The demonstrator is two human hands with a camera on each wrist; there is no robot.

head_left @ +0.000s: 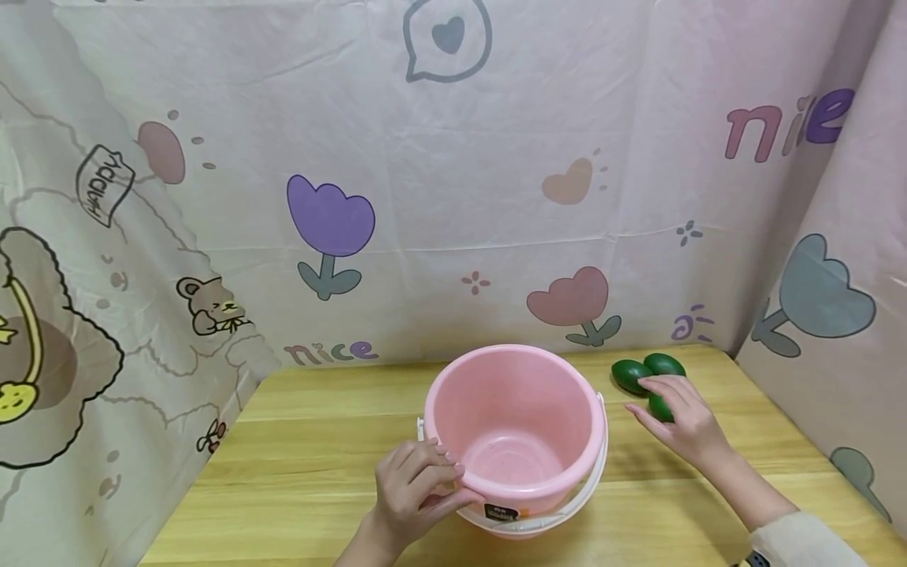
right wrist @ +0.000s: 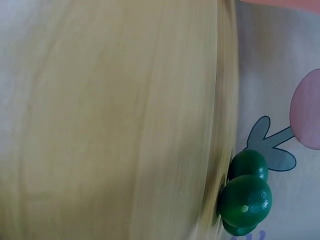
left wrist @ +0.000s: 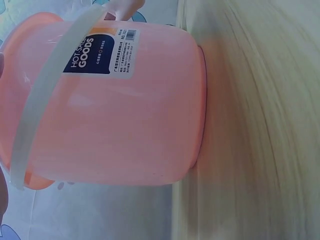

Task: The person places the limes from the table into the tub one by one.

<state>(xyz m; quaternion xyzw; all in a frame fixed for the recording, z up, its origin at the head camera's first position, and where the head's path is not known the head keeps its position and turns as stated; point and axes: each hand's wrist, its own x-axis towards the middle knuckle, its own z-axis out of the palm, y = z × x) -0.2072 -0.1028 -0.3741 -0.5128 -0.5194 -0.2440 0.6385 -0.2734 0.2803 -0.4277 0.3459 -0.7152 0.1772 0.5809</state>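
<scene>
A pink plastic bucket (head_left: 516,488) stands upright on the wooden table, its white handle (head_left: 567,508) lowered against the near side. My left hand (head_left: 418,488) grips the bucket's rim at the near left; in the left wrist view the bucket's wall (left wrist: 115,120) and label (left wrist: 100,52) fill much of the picture. To the right of the bucket lie three green limes (head_left: 629,376), close together. Over the nearest lime (head_left: 660,408) is my right hand (head_left: 683,421), thumb and fingers apart. Two of the limes show clearly in the right wrist view, one lime (right wrist: 245,200) in front.
The light wooden table (head_left: 319,457) carries the bucket and limes. A printed cloth (head_left: 425,197) hangs behind the table's back edge, with more cloth at the left and right sides.
</scene>
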